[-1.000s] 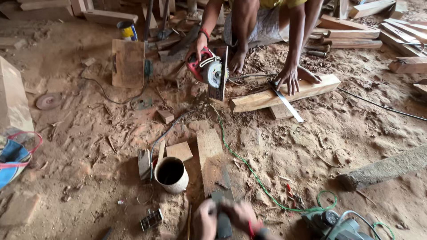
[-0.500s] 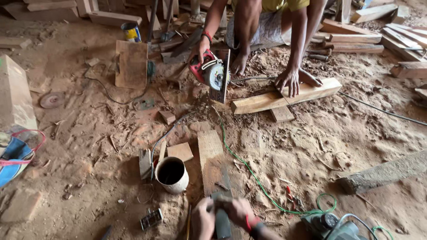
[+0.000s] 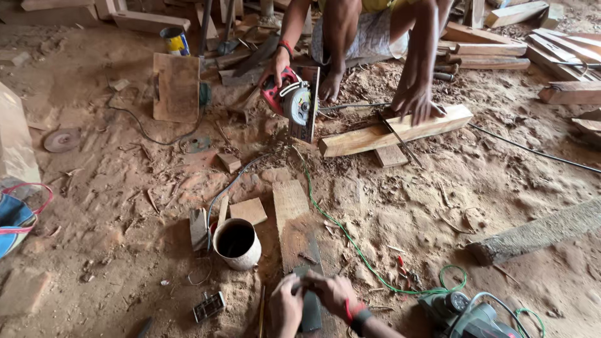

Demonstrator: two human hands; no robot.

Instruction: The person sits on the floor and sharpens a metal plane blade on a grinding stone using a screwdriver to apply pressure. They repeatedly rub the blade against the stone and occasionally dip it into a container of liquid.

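Both the left hand (image 3: 287,308) and right hand (image 3: 332,291) are closed around a dark flat rectangular block (image 3: 310,311), which lies on the near end of a worn wooden plank (image 3: 294,219). Just left stands a white cylindrical pot (image 3: 237,243); right, a grey power tool (image 3: 466,315). Beyond, another person steadies a red circular saw (image 3: 291,100).

The floor is bare reddish-brown packed earth (image 3: 125,188) strewn with sawdust and wood chips. Pale sawn timber offcuts (image 3: 551,50) pile up at one and two o'clock, and flat daylight falls evenly, casting soft shadows.
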